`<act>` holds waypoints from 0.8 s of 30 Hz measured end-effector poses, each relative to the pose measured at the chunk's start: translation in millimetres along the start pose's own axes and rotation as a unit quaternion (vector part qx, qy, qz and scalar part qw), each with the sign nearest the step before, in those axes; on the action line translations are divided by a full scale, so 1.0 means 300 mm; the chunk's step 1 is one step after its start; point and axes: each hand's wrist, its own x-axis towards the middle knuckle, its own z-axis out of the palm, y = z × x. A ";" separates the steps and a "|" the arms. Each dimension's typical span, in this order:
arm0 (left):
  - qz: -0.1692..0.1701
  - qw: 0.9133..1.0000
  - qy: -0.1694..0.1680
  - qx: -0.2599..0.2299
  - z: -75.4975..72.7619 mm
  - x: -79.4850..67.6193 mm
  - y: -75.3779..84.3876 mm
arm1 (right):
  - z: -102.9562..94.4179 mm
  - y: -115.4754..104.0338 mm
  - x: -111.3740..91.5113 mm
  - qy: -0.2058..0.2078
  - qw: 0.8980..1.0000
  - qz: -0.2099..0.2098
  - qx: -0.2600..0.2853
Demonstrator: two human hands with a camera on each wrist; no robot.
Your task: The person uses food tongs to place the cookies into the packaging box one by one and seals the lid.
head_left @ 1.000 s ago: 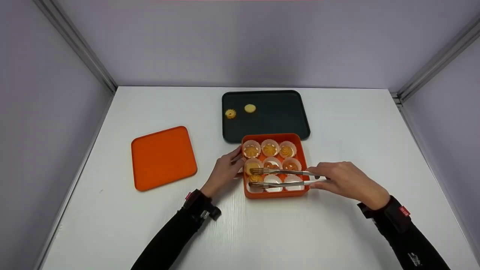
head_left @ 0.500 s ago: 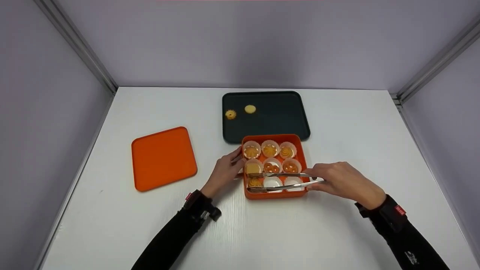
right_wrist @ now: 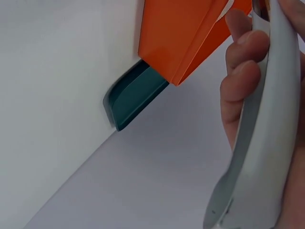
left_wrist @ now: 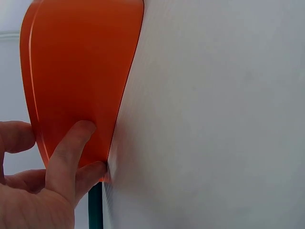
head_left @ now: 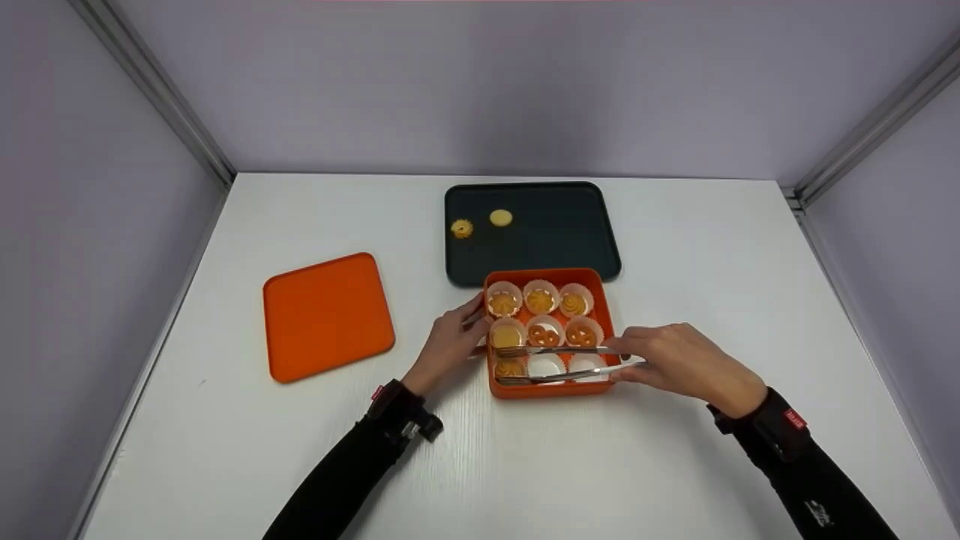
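An orange box (head_left: pixel 551 393) holds rows of white paper cups, most with small golden cookies or pretzels inside. My left hand (head_left: pixel 448 341) rests its fingertips against the box's left outer wall; the left wrist view shows the fingers (left_wrist: pixel 71 148) on that orange wall. My right hand (head_left: pixel 679 360) grips metal tongs (head_left: pixel 559 350) from the right. The tongs reach across the front row, one arm on either side of a golden piped cookie (head_left: pixel 511 367) in the front-left cup. The other two front cups (head_left: pixel 545 365) show white insides, partly covered by the tongs.
Behind the box, a dark green tray (head_left: pixel 559 240) carries a ring-shaped cookie (head_left: pixel 461 229) and a pale round cookie (head_left: pixel 501 217). To the left lies a flat orange lid or tray (head_left: pixel 328 317). Walls enclose the white table (head_left: pixel 697 247) at the back and sides.
The piped cookie has dropped slightly, lower in the front-left cup. The tongs have moved a little toward the front and their tips spread slightly. My left hand has stayed against the box.
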 end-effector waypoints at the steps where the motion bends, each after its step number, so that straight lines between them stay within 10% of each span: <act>1: -0.001 1.000 0.000 0.000 0.000 0.001 0.000 | 0.001 0.001 -0.001 0.003 1.000 -0.002 -0.004; 13: 0.005 1.000 -0.001 0.008 0.000 0.001 0.002 | -0.013 0.015 -0.014 0.020 0.999 0.024 0.020; 24: -0.004 1.000 0.001 0.000 0.002 0.001 0.002 | 0.008 0.047 0.033 0.142 0.986 0.086 0.013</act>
